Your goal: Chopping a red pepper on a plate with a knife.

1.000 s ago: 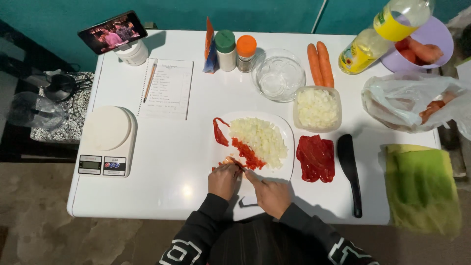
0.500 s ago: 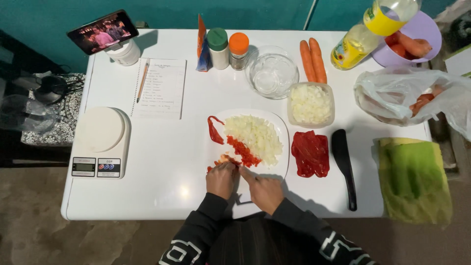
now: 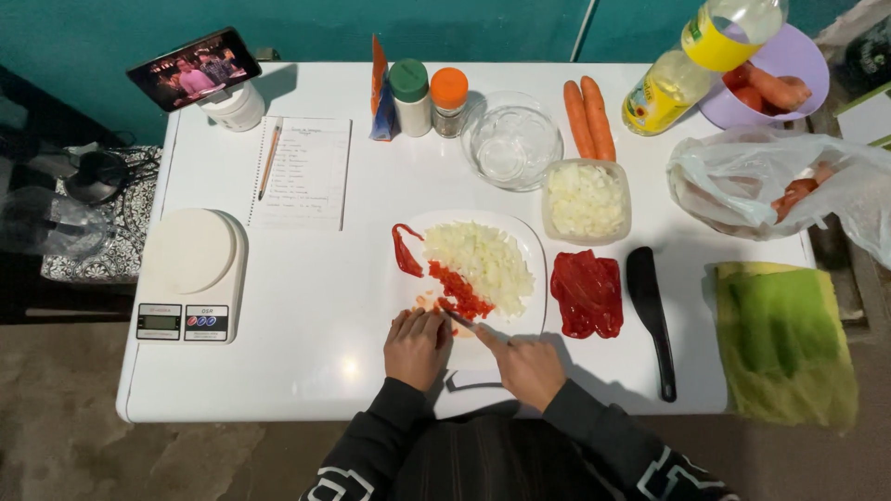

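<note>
Right hand (image 3: 527, 364), lower centre of the frame: fingers closed around the handle of a knife (image 3: 461, 322), whose blade points up and left onto the near edge of the white cutting board (image 3: 529, 243). Left hand (image 3: 417, 341), just left of it: fingers curled, fingertips pressed down on a small piece of red pepper at the board's lower left edge; whether it pinches the piece or only steadies it cannot be told. The two hands lie close together, with the blade between them.

On the board: a strip of diced red pepper (image 3: 461, 290) directly above the knife tip, touching a larger heap of chopped onion (image 3: 483, 258) that fills the centre and right. A curved pepper strip (image 3: 405, 250) lies at the board's upper left edge, apart from the dice.

Right of the board, on the white table (image 3: 306, 306): flat red pepper pieces (image 3: 587, 293), then a black spatula (image 3: 650, 315) lying lengthwise. Above them, a square container of chopped onion (image 3: 586, 199); above that, two carrots (image 3: 587, 116) and an empty glass bowl (image 3: 510, 144).

Upper centre: two spice jars, green-lidded (image 3: 409, 96) and orange-lidded (image 3: 449, 100). Upper right: oil bottle (image 3: 691, 60), purple bowl (image 3: 789, 65) with vegetables, plastic bag (image 3: 761, 181). Right edge: green and yellow cloth (image 3: 784, 343).

Left side: kitchen scale (image 3: 188, 274); above it a notepad (image 3: 302, 172) with a pencil (image 3: 270, 158); a phone (image 3: 193, 68) propped in the upper left corner.
</note>
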